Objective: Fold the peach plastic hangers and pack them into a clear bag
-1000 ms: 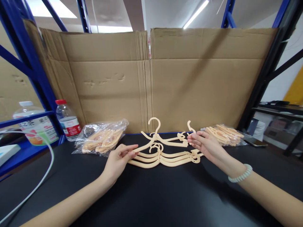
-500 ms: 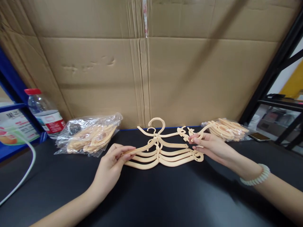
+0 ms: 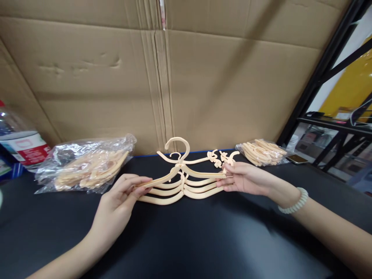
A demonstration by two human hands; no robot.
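Observation:
Several cream plastic hangers (image 3: 183,186) lie stacked on the black tabletop (image 3: 186,240) in front of me, hooks pointing toward the cardboard. My left hand (image 3: 116,205) pinches the left end of the top hanger. My right hand (image 3: 244,179) grips the right ends of the stack, a pale bead bracelet on its wrist. Another hanger (image 3: 188,155) sits just behind the stack, its hook raised.
A clear plastic bag of hangers (image 3: 84,164) lies at the left. A second bundle of hangers (image 3: 261,152) lies at the right, beside a phone (image 3: 296,159). A water bottle (image 3: 20,139) stands far left. A cardboard wall (image 3: 162,77) backs the table; black shelving (image 3: 334,128) stands at the right.
The camera has tilted down and moved closer. My right hand has closed onto the right ends of the hanger stack; my left hand keeps its pinch on the left end.

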